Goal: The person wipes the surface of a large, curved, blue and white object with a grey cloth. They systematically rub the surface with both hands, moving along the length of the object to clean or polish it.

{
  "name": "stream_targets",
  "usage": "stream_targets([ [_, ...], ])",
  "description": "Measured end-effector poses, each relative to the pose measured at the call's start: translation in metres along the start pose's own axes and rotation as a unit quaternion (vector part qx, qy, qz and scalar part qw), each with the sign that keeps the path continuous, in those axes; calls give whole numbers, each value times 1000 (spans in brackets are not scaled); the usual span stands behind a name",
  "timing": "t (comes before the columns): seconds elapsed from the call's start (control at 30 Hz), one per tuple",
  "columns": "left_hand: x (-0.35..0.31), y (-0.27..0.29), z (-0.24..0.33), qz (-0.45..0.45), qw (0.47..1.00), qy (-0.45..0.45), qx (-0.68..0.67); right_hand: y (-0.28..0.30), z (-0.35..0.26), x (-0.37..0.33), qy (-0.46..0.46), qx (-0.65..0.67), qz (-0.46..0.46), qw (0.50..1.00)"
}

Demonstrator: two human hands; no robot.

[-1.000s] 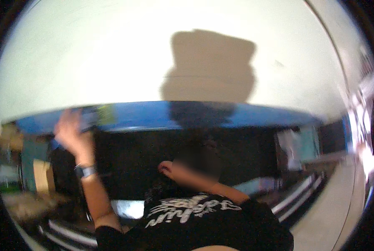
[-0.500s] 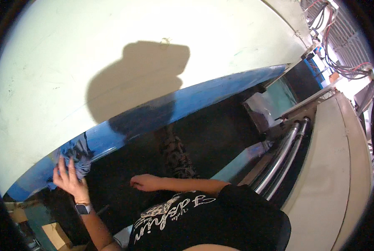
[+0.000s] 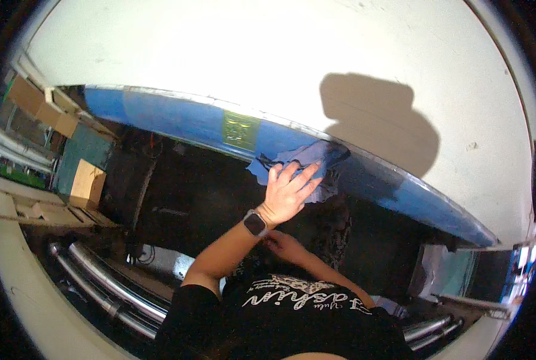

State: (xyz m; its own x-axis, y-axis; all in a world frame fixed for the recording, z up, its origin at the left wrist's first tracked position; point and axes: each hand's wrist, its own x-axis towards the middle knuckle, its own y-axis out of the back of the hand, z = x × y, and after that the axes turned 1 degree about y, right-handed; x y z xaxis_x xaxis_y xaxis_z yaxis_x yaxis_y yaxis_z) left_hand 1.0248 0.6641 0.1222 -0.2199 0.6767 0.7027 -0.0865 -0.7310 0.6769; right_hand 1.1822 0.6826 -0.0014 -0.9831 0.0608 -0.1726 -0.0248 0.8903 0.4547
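A crumpled blue-grey cloth point(image 3: 316, 157) lies against the long blue strip point(image 3: 178, 120) under a large white panel. My left hand point(image 3: 289, 192), with a watch on the wrist, presses the cloth onto the strip with bent, slightly spread fingers. The cloth has dark smudges, and part of it hangs below the strip's lower edge. A yellow-green embossed patch point(image 3: 240, 129) shows on the strip, left of the cloth. My right hand point(image 3: 281, 245) hangs lower, partly behind my left wrist, its fingers loosely curled and apparently holding nothing.
The white panel point(image 3: 220, 48) fills the upper part, with a head-shaped shadow on it. Shiny metal rods point(image 3: 118, 285) run at lower left, more rods point(image 3: 427, 330) at lower right. Wooden block point(image 3: 88, 183) and brown cardboard point(image 3: 43, 105) are at left. Below the strip is a dark recess.
The view has swung left, bringing the yellow-green patch into sight. My left hand remains on the cloth against the blue strip. My right hand now sits close behind my left wrist.
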Motion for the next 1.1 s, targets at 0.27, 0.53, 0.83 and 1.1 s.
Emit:
stream_targets([
  [0.27, -19, 75, -144, 125, 952, 183, 211, 22, 2, -16, -117, 27, 12, 993],
  [0.53, -181, -12, -182, 333, 447, 641, -528, 9, 14, -32, -90, 47, 31, 994],
  [0.83, -264, 8, -30, 400, 238, 780, -418, 56, 51, 12, -60, 82, -66, 993],
  [1.1, -248, 70, -1, 551, 258, 603, -516, 12, 37, 44, -148, 109, -279, 943],
])
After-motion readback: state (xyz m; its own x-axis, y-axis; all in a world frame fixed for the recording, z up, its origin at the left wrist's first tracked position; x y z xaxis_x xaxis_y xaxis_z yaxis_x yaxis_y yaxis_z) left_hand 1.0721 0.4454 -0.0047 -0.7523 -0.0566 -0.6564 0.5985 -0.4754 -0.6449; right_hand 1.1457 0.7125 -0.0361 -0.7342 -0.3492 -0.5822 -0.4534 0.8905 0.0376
